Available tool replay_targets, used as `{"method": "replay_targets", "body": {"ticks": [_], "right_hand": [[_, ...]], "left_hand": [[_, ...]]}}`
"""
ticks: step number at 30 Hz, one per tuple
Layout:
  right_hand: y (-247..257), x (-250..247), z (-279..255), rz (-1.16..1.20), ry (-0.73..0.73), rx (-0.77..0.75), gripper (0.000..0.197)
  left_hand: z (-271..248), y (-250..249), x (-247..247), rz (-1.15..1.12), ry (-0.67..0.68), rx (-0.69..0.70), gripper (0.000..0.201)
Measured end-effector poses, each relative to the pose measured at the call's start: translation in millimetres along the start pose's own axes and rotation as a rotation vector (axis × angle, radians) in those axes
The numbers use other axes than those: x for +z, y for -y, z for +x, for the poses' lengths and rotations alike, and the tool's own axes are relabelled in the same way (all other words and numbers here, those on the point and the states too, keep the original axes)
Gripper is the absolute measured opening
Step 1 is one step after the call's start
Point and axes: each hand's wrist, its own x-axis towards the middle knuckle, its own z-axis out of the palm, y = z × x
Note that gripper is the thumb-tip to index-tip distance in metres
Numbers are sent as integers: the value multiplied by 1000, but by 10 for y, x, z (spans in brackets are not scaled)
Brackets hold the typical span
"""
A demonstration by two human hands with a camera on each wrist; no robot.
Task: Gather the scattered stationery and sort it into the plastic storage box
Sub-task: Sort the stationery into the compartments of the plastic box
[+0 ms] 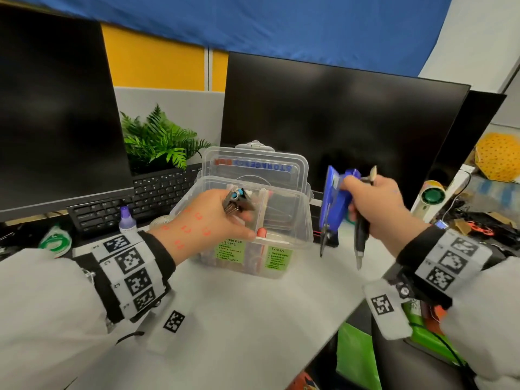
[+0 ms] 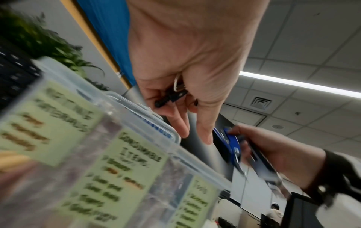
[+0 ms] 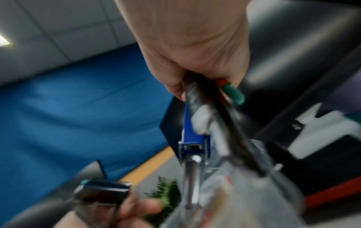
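The clear plastic storage box [image 1: 281, 243] stands open mid-desk, with green labels [image 2: 134, 174] on its front wall and dividers inside. My left hand [image 1: 239, 218] hovers over its left-middle part and pinches a bunch of black binder clips [image 1: 235, 201] [image 2: 171, 94] [image 3: 101, 191]. To the right of the box, my right hand [image 1: 357, 198] grips a blue stapler [image 1: 333, 204] [image 3: 192, 137] [image 2: 230, 141] and a black cutter knife [image 1: 361, 235] [image 3: 224, 123], both hanging down. A green-tipped item [image 3: 234, 92] is also in that fist. The wrist views are blurred.
Two dark monitors [image 1: 337, 119] stand behind, with a black keyboard [image 1: 146, 198] and a fern [image 1: 160, 139] between them. A purple-capped bottle [image 1: 126, 220] and a green tape roll [image 1: 55, 240] lie left of the box. A small fan [image 1: 432, 195] and clutter sit at the right; the desk edge [image 1: 332, 333] runs diagonally there.
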Motion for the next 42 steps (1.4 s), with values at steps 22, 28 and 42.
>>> {"method": "replay_targets", "body": {"ticks": [22,28,42], "right_hand": [[338,506,-200,-339,430,-134,42],[319,729,-20,-713,474,-28,24],[342,1104,119,-1111,571,-55,35]], "left_hand": [[289,-239,366,-130,-38,-47,33],[180,-254,250,237,77,48,42],[172,8,225,270,111,60,22]]}}
